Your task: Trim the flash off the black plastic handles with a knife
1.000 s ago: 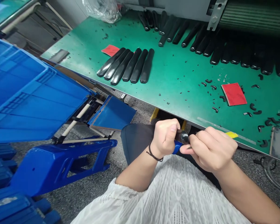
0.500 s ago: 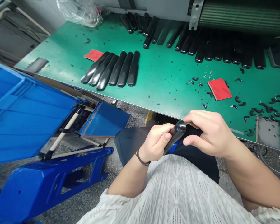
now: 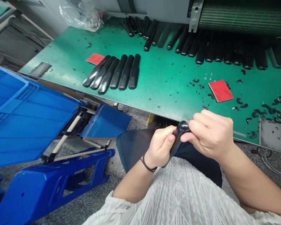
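Head view: green table (image 3: pixel 154 78), 12 o'clock; right hand (image 3: pixel 210 134), 4 o'clock, closed beside the tip, contents hidden; left hand (image 3: pixel 161 145), 5 o'clock, clamped around black part (image 3: pixel 183 126), 4 o'clock. Tip handling appears underway; next move calls for firm left support.

I have one head-worn view, facing forward and steeply down. The wearer's white top fills the near bottom edge; both hands, left hand (image 3: pixel 161 145) and right hand (image 3: pixel 209 134), sit close, below centre. The table (image 3: pixel 154 78) lies beyond, seen from above.
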Available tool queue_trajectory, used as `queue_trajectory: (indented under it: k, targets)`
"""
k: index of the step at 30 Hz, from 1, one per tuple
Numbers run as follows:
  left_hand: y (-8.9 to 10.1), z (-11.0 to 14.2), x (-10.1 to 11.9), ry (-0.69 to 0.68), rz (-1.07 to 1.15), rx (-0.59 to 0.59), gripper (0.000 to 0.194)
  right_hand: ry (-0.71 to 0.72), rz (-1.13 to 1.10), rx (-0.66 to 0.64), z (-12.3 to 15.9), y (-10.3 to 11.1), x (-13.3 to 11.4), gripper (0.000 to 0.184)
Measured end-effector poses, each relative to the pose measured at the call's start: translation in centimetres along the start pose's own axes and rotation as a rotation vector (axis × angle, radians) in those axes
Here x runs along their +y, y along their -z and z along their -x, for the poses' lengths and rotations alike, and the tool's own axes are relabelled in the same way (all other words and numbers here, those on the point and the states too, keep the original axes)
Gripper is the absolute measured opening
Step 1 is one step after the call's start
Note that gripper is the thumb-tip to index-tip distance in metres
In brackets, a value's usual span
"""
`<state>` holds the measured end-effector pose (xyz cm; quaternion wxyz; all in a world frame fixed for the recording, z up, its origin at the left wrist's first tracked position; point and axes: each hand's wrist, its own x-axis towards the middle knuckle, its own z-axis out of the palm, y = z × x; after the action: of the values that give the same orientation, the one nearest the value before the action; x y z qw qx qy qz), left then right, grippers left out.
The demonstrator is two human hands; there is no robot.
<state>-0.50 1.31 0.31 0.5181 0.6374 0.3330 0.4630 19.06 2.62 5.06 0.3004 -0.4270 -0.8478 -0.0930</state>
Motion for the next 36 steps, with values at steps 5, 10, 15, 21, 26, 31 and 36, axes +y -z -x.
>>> queue_trajectory:
  k: [5, 10, 15, 21, 26, 31, 36]
  targets:
    - [-1.1, 0.1, 0.0, 0.037, 0.061, 0.008, 0.042, -0.026, 0.162, 0.112, 0.6, -0.9, -0.3, 0.051]
    - [-1.7, 0.3, -0.3, 0.116, 0.180, 0.038, 0.041, -0.050, 0.168, 0.100, 1.1, -1.5, -0.6, 0.052]
    - [-1.8, -0.4, 0.1, 0.122, 0.181, 0.080, 0.039, -0.046, 0.126, 0.044, 1.8, -1.9, -1.1, 0.049]
    - [-1.8, -1.2, 0.4, 0.236, 0.245, 0.205, 0.048, -0.044, 0.060, -0.075, 2.6, -2.1, -2.0, 0.052]
    - [-1.9, -1.6, 0.3, 0.344, 0.412, 0.257, 0.050, -0.032, 0.007, -0.153, 3.2, -2.1, -2.4, 0.058]
    - [-2.2, -1.9, 0.1, 0.358, 0.432, 0.308, 0.052, -0.036, 0.025, -0.171, 3.4, -2.0, -2.6, 0.056]
    - [-2.2, -2.1, -0.1, 0.361, 0.431, 0.353, 0.051, -0.037, 0.058, -0.165, 3.3, -2.2, -3.0, 0.051]
